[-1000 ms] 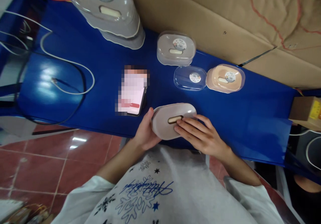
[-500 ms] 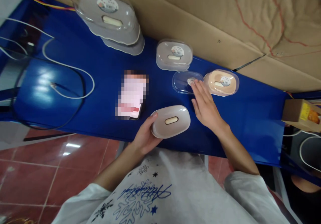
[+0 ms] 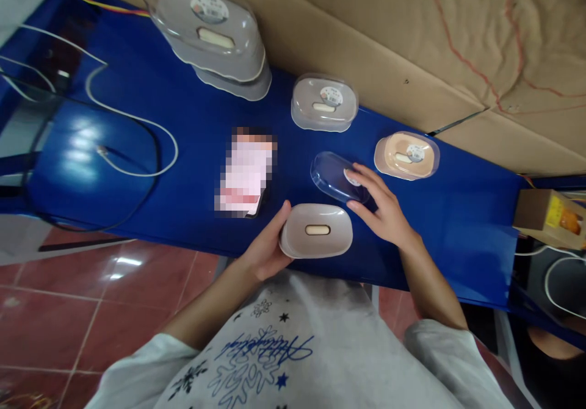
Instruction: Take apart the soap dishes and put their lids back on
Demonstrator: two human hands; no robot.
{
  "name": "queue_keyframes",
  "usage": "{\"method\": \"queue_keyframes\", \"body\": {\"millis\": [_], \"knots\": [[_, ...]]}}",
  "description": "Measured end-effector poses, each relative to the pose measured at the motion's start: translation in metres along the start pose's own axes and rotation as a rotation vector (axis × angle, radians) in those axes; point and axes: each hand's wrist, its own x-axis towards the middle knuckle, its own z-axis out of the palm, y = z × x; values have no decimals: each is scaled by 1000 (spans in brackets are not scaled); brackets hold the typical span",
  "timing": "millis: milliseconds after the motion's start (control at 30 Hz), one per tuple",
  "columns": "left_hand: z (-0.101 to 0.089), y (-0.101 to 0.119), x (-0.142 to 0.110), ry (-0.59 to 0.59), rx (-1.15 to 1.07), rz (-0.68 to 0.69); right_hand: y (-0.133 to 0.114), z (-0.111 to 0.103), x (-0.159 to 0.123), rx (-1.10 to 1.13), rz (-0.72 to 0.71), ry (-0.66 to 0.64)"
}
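Observation:
My left hand (image 3: 268, 247) grips the left end of a pale grey oval dish (image 3: 297, 238), thumb on its rim and fingers beneath. A cream-coloured oblong piece with a dark outline sits in the middle of the dish. Just beyond it, my right hand (image 3: 382, 210) has its thumb and fingers on the right end of a clear plastic lid (image 3: 332, 177) bearing a round white label. The lid is tilted above the blue table (image 3: 439, 232). My right fingertips partly cover its label.
A lidded grey box (image 3: 324, 107) and a lidded peach box (image 3: 403, 157) stand toward the cardboard (image 3: 366, 61). Stacked grey boxes (image 3: 215, 36) are at the back left. A phone (image 3: 247, 174) with a blurred screen lies left of the dish; a white cable (image 3: 176, 146) curls farther left.
My right hand has taken hold of the clear lid and drawn it from beside the peach box toward the dish, tilting it. The dish has turned slightly in my left hand.

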Motion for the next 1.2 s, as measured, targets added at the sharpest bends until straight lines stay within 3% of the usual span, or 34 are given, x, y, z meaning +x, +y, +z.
{"method": "queue_keyframes", "body": {"millis": [133, 333, 567, 767, 967, 1200], "knots": [[7, 3, 3, -52, -26, 39, -25, -5, -22, 98, -100, -97], [20, 5, 7, -169, -39, 59, -45, -1, -41, 49, -162, -110], [24, 5, 7, -100, 18, 96, -42, 4, -45, -17, -200, -81], [31, 4, 3, -109, 120, 182, -39, 8, -54, -65, -255, -48], [28, 0, 7, -101, 178, 150, -29, 12, -57, 38, -196, -26], [24, 0, 11, -88, 129, 124, -27, 19, -53, -58, -246, -24]]}}
